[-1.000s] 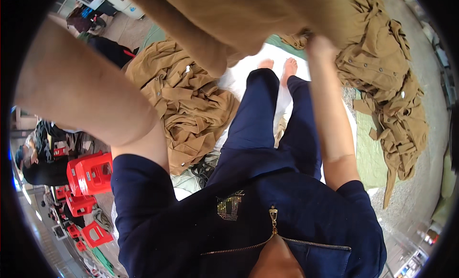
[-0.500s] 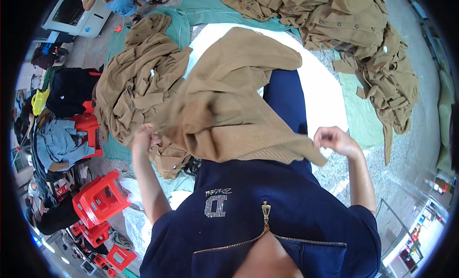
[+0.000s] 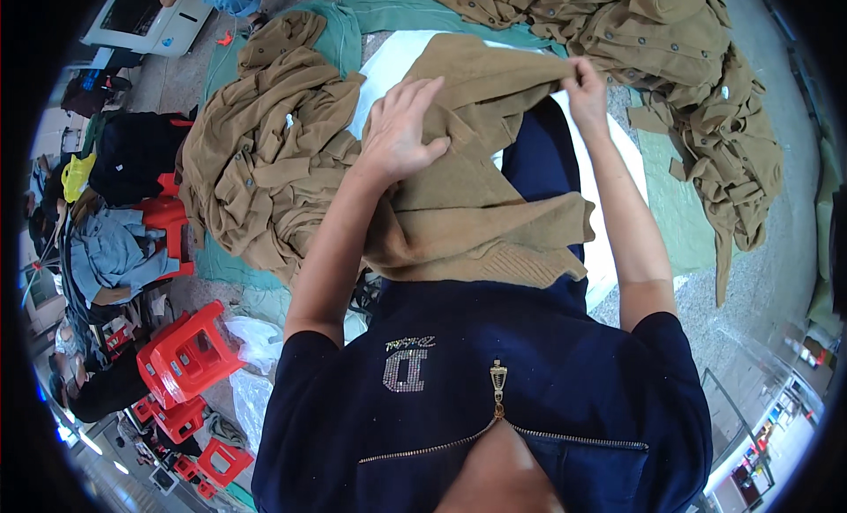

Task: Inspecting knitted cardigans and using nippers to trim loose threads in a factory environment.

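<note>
A brown knitted sweater [image 3: 468,178] lies across my lap, its ribbed edge [image 3: 529,262] folded near my waist. My left hand [image 3: 404,129] is over the upper left part of the sweater, fingers stretched out and thumb apart. It appears to rest on the cloth or just above it. At the far right corner of the same sweater, my right hand [image 3: 587,98] pinches the edge between thumb and fingers. Part of the sweater beneath my left forearm is hidden.
Heaps of brown buttoned cardigans lie to the left [image 3: 265,160] and far right [image 3: 653,41]. White sheeting [image 3: 626,173] and green cloth [image 3: 666,187] cover the floor. Red plastic stools [image 3: 190,354] stand at the left, near clear plastic bags [image 3: 254,345]. Another person's legs [image 3: 231,0] show at the top left.
Both hands have moved forward, away from my body. My right hand has taken the sweater's far corner, and my left hand has come over the cloth. The moving sweater has settled on my lap.
</note>
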The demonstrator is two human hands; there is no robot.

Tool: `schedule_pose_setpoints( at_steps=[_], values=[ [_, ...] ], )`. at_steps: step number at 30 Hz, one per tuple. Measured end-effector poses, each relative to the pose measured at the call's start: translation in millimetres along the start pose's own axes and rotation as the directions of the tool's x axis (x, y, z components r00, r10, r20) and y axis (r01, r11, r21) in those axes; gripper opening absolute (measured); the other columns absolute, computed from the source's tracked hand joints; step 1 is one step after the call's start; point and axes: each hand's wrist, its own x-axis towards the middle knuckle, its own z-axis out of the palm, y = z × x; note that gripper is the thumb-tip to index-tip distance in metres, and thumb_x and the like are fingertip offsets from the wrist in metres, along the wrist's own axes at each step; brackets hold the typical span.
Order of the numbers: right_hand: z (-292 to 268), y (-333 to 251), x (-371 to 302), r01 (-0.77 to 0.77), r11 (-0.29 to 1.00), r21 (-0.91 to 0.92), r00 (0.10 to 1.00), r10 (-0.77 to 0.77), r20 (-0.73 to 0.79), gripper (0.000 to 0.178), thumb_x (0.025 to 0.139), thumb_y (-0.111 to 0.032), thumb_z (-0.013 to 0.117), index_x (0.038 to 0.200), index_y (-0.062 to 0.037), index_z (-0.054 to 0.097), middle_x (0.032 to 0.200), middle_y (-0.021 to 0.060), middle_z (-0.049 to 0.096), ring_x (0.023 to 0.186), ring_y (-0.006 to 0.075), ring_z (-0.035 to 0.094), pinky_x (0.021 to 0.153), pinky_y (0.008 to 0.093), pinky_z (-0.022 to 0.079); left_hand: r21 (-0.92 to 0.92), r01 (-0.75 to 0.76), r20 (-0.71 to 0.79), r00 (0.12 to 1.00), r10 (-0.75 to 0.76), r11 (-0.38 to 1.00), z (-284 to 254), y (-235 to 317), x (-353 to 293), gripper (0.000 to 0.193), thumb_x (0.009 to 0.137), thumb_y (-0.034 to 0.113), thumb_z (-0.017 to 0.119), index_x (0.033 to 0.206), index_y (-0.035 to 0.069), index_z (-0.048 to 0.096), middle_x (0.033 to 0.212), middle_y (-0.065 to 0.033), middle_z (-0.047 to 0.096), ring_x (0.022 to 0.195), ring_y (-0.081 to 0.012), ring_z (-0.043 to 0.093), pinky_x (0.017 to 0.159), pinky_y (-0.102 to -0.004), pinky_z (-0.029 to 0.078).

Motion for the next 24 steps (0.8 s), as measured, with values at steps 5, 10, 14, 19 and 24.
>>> schedule_pose_setpoints(
  at_steps=[5, 10, 14, 19, 24],
  values=[
    [-51.6, -96.5, 5.2, 0.238, 0.971, -0.005, 0.958, -0.236, -0.165, 0.019, 0.088, 0.001, 0.057, 0.104, -0.0058, 0.063, 0.092, -0.0023, 0.062, 0.086, 0.0057, 0.056, 0.074, 0.0204, 0.046, -0.003, -0.076, 0.041, 0.996, 0.076, 0.997, -6.6, 33.5, 17.0, 0.072, 0.076, 0.039, 0.068, 0.137, 0.009, 0.044, 0.132, -0.0152, 0.050, 0.125, -0.0318, 0.043, 0.110, -0.0470, 0.023],
    [-137.4, -211.2, -21.2, 0.641, 0.586, -0.496, 0.506, -0.808, -0.300, 0.027, 0.077, 0.008, 0.065, 0.103, 0.0020, 0.063, 0.092, 0.0064, 0.067, 0.084, 0.0139, 0.064, 0.073, 0.0222, 0.050, -0.385, -0.131, -0.272, 0.962, 0.023, 0.914, -23.2, 80.2, 22.7, 0.031, 0.082, 0.004, 0.059, 0.113, 0.008, 0.063, 0.100, -0.0114, 0.067, 0.101, -0.0306, 0.057, 0.095, -0.0386, 0.043],
    [-153.7, -205.6, -51.4, 0.391, 0.549, -0.738, 0.753, -0.652, -0.086, 0.026, 0.071, 0.007, 0.067, 0.094, -0.0070, 0.065, 0.085, 0.0020, 0.064, 0.074, 0.0111, 0.060, 0.063, 0.0236, 0.049, -0.634, -0.264, -0.562, 0.804, -0.198, 0.727, -65.7, 48.2, 15.6, 0.023, 0.094, 0.003, 0.045, 0.109, 0.000, 0.061, 0.100, -0.0045, 0.063, 0.095, -0.0120, 0.057, 0.088, -0.0251, 0.044],
    [-87.8, -80.4, -114.0, -0.020, 0.908, -0.419, 0.999, 0.008, -0.032, 0.022, 0.069, 0.004, 0.063, 0.088, -0.0079, 0.059, 0.082, 0.0056, 0.061, 0.075, 0.0199, 0.063, 0.068, 0.0305, 0.050, -0.884, 0.057, -0.295, 0.701, -0.650, 0.463, -49.9, -78.8, 13.9, 0.028, 0.093, 0.002, 0.039, 0.111, 0.003, 0.061, 0.100, -0.0069, 0.065, 0.090, -0.0152, 0.062, 0.074, -0.0253, 0.049],
    [-42.7, -70.0, -138.8, 0.014, 0.867, -0.497, 0.999, -0.038, -0.038, 0.029, 0.062, 0.008, 0.060, 0.088, -0.0048, 0.058, 0.086, 0.0087, 0.059, 0.083, 0.0293, 0.061, 0.068, 0.0365, 0.049, -0.847, 0.375, -0.137, 0.528, -0.838, 0.375, -9.8, -139.6, -12.8, 0.022, 0.094, 0.015, 0.051, 0.111, 0.006, 0.061, 0.094, -0.0010, 0.065, 0.074, -0.0125, 0.059, 0.059, -0.0213, 0.044]
  ],
)
